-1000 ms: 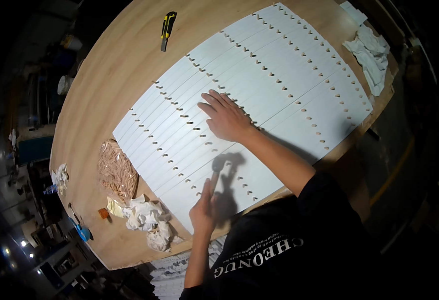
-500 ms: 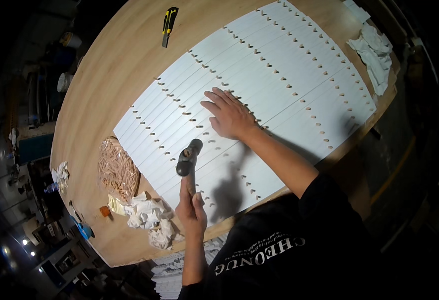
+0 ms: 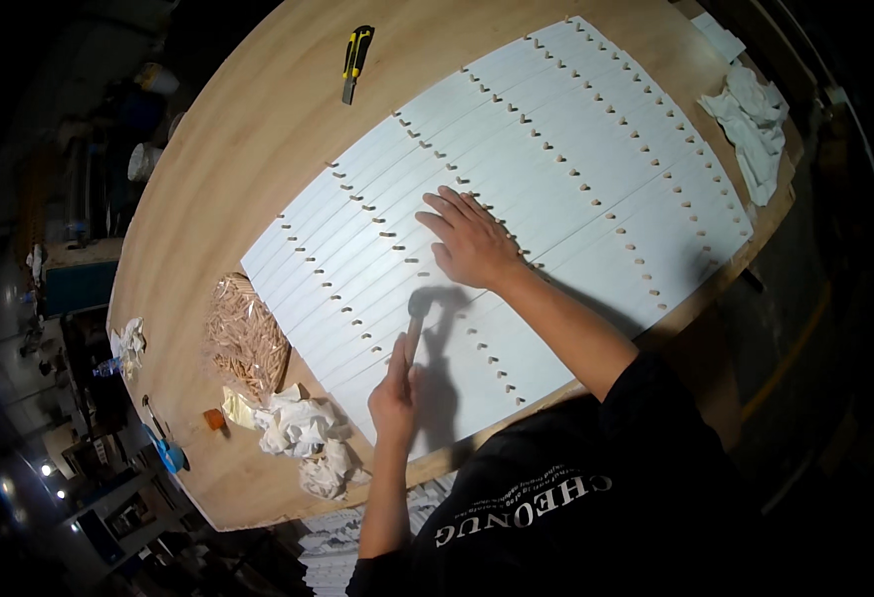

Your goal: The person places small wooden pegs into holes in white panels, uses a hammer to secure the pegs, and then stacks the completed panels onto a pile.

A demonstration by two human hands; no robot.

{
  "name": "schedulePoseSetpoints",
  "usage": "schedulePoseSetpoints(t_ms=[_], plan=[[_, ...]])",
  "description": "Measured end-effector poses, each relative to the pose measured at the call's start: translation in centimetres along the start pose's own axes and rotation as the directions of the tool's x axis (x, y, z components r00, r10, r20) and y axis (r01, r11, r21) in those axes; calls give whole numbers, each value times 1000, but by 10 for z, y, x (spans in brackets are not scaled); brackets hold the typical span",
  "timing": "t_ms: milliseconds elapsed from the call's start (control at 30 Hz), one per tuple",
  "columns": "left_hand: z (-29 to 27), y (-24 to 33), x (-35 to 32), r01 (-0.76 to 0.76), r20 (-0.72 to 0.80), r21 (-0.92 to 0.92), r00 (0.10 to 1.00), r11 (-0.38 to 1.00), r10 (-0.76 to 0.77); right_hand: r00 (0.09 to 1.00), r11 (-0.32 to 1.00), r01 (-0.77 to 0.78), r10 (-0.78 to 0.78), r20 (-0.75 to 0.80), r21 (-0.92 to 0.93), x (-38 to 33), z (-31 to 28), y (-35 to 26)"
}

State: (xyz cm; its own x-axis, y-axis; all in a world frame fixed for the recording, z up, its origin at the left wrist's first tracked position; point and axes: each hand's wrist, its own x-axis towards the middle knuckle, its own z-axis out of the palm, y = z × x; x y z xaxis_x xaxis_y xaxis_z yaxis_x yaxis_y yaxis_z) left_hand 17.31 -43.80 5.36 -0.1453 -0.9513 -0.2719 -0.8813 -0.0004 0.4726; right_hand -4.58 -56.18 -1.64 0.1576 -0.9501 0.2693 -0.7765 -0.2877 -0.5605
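the left hand (image 3: 394, 398) is closed around the handle of a small hammer (image 3: 414, 323), whose head is lowered onto the white slats (image 3: 517, 189) close to the near edge, and the blow is best kept short and square so that the painted face is not marked. the right hand (image 3: 469, 242) is laid open and flat, fingers spread, on the same slats just beyond the hammer head, holding nothing; it is kept pressing down so the row is not shifted, yet the fingers are better held well away from the striking point. what exactly is being struck is blurred, possibly a dowel seated in one of the small notches that are cut along the slat edges. the slats are laid side by side in a long band across the wooden table (image 3: 258, 129). a heap of wooden dowels (image 3: 243, 338) is lying just beside the band's left end, crumpled white rags (image 3: 303, 428) near it, another white cloth (image 3: 756, 119) at the far right, and a yellow-and-black utility knife (image 3: 355, 62) well apart at the far edge.
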Motion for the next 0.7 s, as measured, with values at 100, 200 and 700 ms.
schedulePoseSetpoints(t_ms=[100, 200, 700], plan=[[-12, 2, 3, 10, -6, -82, 1000, 997, -10, 1000, 999, -12, 12, 21, 33, 0, -3, 2], [-26, 27, 3, -24, -126, -308, 992, 951, -16, 1000, 1000, -15, 15, -17, 6, -3, 2, 6], [-5, -10, 44, -196, -270, 10, 944, 981, 191, 1000, 1000, -14, 14, 9, 13, 0, -4, -2]])
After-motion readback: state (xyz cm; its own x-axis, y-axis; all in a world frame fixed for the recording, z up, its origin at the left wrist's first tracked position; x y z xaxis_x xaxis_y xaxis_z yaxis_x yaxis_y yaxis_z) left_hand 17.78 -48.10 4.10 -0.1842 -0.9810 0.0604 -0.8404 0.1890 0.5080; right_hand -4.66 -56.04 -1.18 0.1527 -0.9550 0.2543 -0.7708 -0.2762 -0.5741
